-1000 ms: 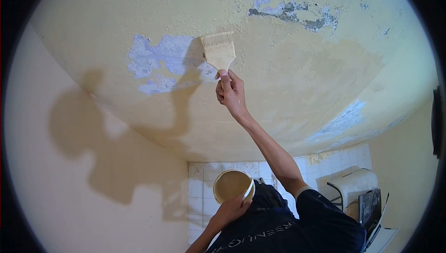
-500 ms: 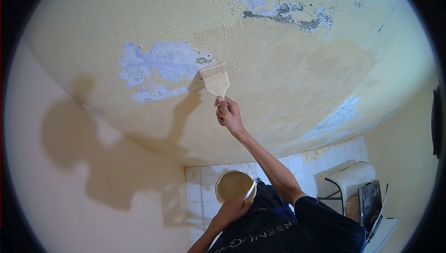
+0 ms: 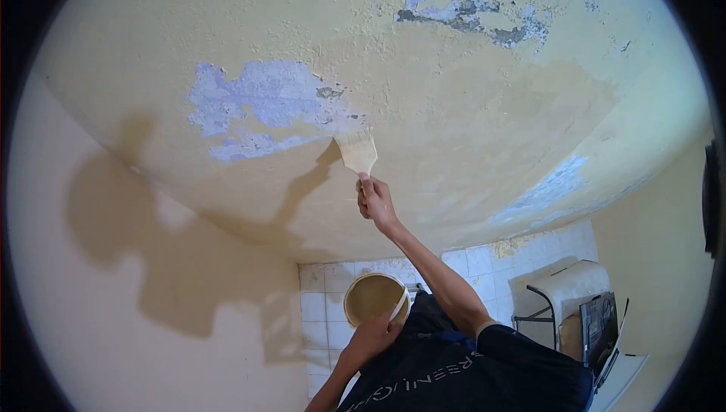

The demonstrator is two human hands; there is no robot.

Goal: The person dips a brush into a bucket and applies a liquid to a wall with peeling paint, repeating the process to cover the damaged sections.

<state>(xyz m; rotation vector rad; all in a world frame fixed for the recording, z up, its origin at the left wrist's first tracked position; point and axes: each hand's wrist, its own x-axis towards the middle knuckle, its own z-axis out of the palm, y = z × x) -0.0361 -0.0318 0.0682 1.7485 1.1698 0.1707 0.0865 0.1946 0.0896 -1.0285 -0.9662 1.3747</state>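
My right hand (image 3: 376,202) is closed around the handle of a wide, pale paintbrush (image 3: 358,151). Its bristles meet the yellow wall (image 3: 469,117), just below the right end of a bare, whitish-lilac peeled patch (image 3: 276,94). Low in the head view, my left hand (image 3: 376,339) grips the near side of a round bucket (image 3: 348,308), by a white strip at its rim that looks like the handle. Tan liquid shows inside the bucket. Part of the left fingers is hidden.
More peeled plaster (image 3: 446,15) with dark grey spots is higher on the wall. White floor tiles (image 3: 318,306) lie below. A whitish chair-like piece with dark metal legs (image 3: 578,283) stands at right, with a black flat object (image 3: 597,325) beside it.
My right hand has drawn the paintbrush downward and slightly right along the wall, off the peeled patch's edge. The bucket in my left hand has shifted slightly up and left in view.
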